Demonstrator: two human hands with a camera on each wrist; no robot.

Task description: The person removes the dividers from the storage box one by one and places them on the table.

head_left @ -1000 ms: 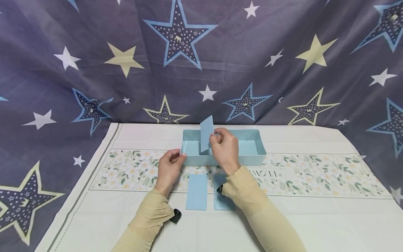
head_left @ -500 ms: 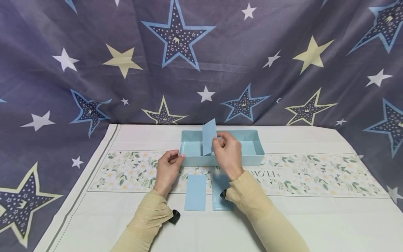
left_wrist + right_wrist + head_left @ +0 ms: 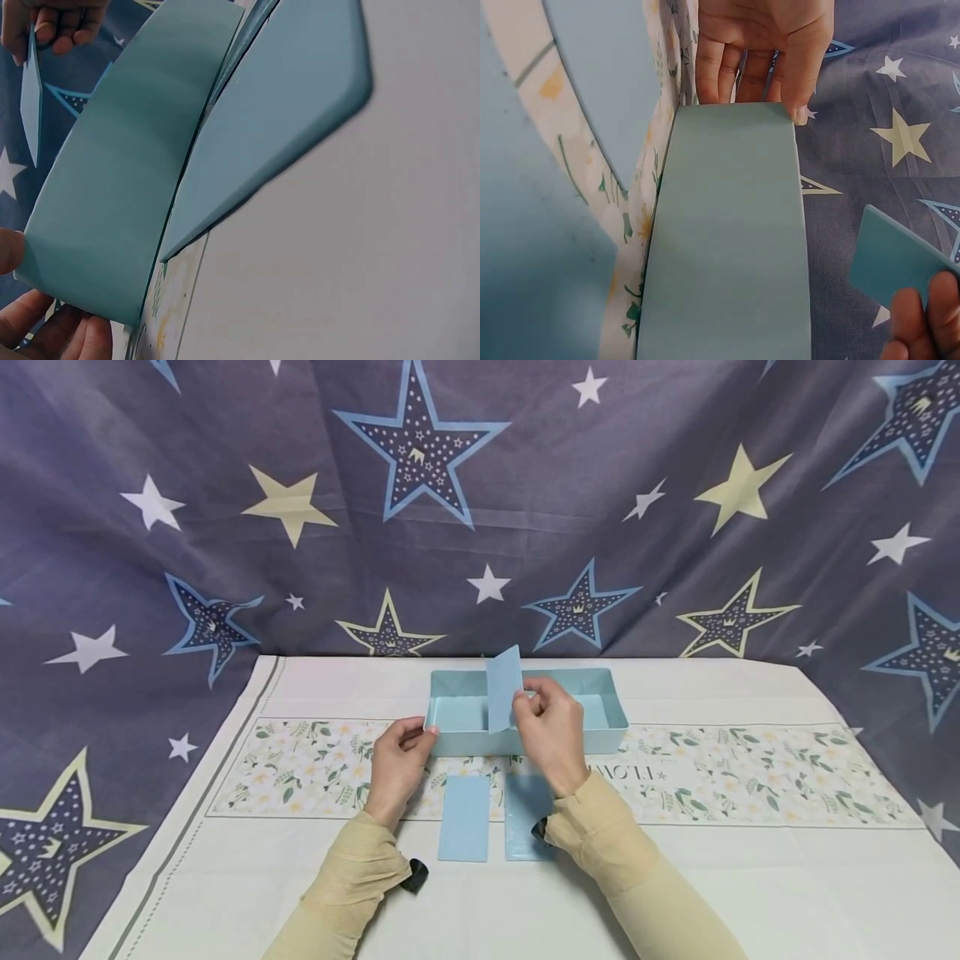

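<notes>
A long, open-topped light blue box [image 3: 465, 744] sits on the cloth. My left hand [image 3: 399, 767] grips its near left corner, thumb [image 3: 9, 251] at the rim and fingers [image 3: 75, 334] around the end wall. Between thumb and fingers, my right hand [image 3: 553, 731] pinches a thin blue rectangular divider panel [image 3: 503, 689] by its right edge. The panel stands upright, slightly tilted, over the box's middle. Whether its lower edge touches the box I cannot tell. In the right wrist view, the held panel [image 3: 892, 255] shows beyond the box's long side wall [image 3: 727, 225].
Two similar blue panels lie flat in front of the box: a left panel [image 3: 463, 818] and a right panel [image 3: 523, 814], the latter partly under my right wrist. A floral band [image 3: 757, 777] crosses the white tablecloth [image 3: 750, 893]. A star-patterned curtain [image 3: 637, 443] hangs close behind the box.
My right hand has carried the divider panel a little to the right and slightly lower over the box. My left hand keeps its hold on the box corner. The head view has shifted slightly.
</notes>
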